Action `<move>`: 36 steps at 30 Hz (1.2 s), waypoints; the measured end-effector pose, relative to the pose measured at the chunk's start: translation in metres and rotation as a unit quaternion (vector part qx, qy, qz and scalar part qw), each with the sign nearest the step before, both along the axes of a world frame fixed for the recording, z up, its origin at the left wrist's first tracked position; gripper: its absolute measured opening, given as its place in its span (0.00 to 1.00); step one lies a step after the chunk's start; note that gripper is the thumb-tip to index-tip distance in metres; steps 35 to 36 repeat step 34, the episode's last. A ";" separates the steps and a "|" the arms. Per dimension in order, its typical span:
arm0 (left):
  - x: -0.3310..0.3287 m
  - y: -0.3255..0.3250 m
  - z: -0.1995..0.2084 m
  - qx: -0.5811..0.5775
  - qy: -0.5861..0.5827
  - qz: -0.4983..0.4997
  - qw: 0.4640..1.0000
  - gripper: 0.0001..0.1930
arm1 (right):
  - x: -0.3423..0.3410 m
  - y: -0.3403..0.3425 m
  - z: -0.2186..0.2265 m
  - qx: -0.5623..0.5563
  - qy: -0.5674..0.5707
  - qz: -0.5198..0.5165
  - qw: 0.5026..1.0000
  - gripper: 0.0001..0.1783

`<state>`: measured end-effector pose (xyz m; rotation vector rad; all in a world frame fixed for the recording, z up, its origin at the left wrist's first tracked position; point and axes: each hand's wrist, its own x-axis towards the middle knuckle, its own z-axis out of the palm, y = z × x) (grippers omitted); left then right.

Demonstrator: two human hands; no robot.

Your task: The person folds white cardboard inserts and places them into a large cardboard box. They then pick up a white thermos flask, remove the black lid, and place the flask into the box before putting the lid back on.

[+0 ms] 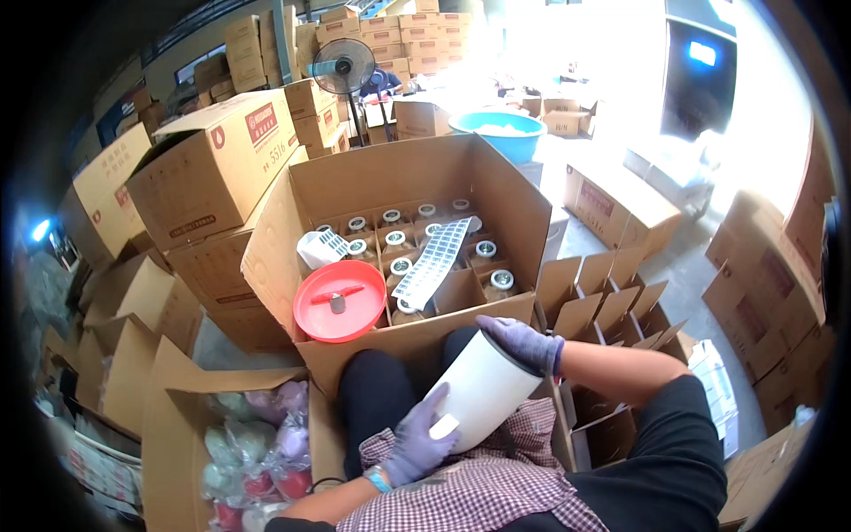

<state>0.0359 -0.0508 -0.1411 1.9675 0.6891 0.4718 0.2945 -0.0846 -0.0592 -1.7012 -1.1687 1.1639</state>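
Observation:
A large white cylindrical container lies tilted across my lap, its dark-rimmed end up and to the right. My left hand, in a grey-purple glove, grips its lower side. Beside those fingers is a small white square piece; I cannot tell if it is a label or a part of the container. My right hand, gloved alike, wraps over the upper end, fingers partly hidden. Ahead, an open carton with dividers holds several white-lidded bottles. A sticker sheet lies across them.
A pinkish-red round tray with a red tool rests on the carton's near left corner. Bagged coloured items fill a box at my left. Cardboard dividers stand at my right. Behind are a fan and a blue basin.

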 end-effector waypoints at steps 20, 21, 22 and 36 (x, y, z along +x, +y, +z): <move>-0.057 0.048 -0.028 -0.132 -0.130 0.043 0.982 0.50 | -0.033 0.193 -0.010 0.124 -0.144 0.208 0.959 0.22; -0.063 0.053 -0.030 -0.153 -0.124 0.031 0.980 0.51 | -0.044 0.230 -0.024 0.209 -0.165 0.255 0.930 0.23; -0.068 0.059 -0.031 -0.172 -0.120 0.019 0.978 0.51 | -0.058 0.268 -0.038 0.200 -0.301 0.255 0.897 0.27; -0.088 0.087 -0.064 -0.392 -0.244 0.018 0.887 0.54 | -0.059 0.317 -0.056 0.176 -0.218 0.248 0.927 0.16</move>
